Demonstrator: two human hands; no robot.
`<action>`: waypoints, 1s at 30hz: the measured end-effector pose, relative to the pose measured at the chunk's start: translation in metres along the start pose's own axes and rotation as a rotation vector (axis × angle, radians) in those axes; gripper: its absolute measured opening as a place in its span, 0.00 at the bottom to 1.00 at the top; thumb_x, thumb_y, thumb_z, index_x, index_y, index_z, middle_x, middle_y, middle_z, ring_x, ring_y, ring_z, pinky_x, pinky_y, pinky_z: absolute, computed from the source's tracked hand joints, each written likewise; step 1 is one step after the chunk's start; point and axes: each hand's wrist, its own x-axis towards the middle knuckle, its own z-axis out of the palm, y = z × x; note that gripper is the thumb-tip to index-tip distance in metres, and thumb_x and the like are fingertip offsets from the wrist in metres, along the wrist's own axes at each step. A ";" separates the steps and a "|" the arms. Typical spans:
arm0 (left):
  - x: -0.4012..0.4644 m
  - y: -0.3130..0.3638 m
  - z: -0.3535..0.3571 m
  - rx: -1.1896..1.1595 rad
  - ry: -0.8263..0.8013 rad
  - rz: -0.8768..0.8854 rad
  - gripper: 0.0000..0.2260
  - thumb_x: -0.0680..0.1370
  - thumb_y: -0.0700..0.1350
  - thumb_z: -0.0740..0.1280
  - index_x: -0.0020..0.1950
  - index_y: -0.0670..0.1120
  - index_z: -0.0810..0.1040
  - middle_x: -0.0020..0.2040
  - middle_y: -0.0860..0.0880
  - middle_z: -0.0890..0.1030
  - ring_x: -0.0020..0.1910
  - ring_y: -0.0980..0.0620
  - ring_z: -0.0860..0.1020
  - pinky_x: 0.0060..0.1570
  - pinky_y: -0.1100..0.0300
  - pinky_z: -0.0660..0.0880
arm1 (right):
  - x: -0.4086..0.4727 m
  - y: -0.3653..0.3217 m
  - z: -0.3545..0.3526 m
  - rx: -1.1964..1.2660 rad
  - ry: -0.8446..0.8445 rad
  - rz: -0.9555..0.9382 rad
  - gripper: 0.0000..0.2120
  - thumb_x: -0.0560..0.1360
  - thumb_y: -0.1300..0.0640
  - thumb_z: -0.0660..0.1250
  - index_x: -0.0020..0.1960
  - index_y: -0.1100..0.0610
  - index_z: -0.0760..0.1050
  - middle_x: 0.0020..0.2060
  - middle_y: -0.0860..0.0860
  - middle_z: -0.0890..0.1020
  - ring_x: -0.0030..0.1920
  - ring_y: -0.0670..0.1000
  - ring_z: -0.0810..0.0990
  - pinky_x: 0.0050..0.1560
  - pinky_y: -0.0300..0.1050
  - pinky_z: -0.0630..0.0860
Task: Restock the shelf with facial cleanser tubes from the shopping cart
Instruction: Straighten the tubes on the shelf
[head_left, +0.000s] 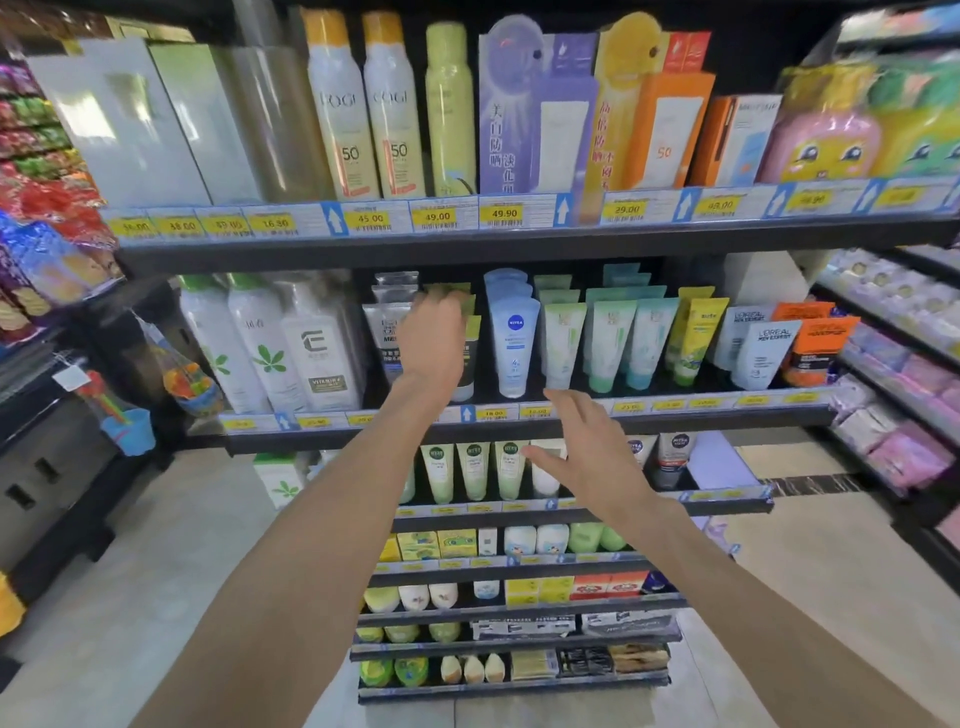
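Note:
Facial cleanser tubes stand cap-down in rows on the middle shelf (519, 428). My left hand (434, 338) reaches into the shelf and its fingers curl over the green top of a green-and-black tube (469, 364), between grey men's tubes (379, 332) and the blue Nivea tubes (511, 338). In front of the shelf's price rail my right hand (587, 452) hovers with fingers spread, holding nothing. Most of the held tube is hidden behind my left hand. The shopping cart is out of view.
Pale green tubes (561, 338), yellow tubes (696, 338) and L'Oreal tubes (763, 353) fill the shelf to the right. White bottles (270, 353) stand to the left. Sunscreen sprays (363, 104) sit on the shelf above, and more tubes (472, 467) line the one below. Side racks flank the aisle.

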 end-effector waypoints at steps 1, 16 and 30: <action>0.001 -0.001 0.003 0.030 -0.011 0.003 0.10 0.77 0.36 0.70 0.56 0.46 0.83 0.53 0.44 0.83 0.51 0.41 0.80 0.42 0.51 0.74 | 0.001 0.001 0.002 -0.003 -0.002 -0.004 0.36 0.79 0.37 0.65 0.79 0.53 0.60 0.74 0.51 0.68 0.74 0.54 0.66 0.72 0.53 0.67; 0.007 -0.009 0.023 0.003 -0.039 -0.013 0.10 0.75 0.31 0.66 0.45 0.45 0.83 0.42 0.43 0.82 0.47 0.41 0.77 0.37 0.54 0.69 | -0.003 0.024 0.011 -0.110 -0.047 -0.002 0.36 0.78 0.38 0.66 0.79 0.53 0.61 0.74 0.53 0.69 0.74 0.55 0.67 0.74 0.54 0.66; -0.095 -0.049 0.032 -0.145 0.058 0.266 0.10 0.83 0.43 0.65 0.64 0.46 0.80 0.58 0.49 0.80 0.59 0.47 0.77 0.58 0.50 0.74 | 0.004 0.049 0.016 -0.319 -0.026 -0.057 0.32 0.77 0.41 0.67 0.76 0.56 0.67 0.73 0.54 0.71 0.74 0.60 0.66 0.70 0.59 0.71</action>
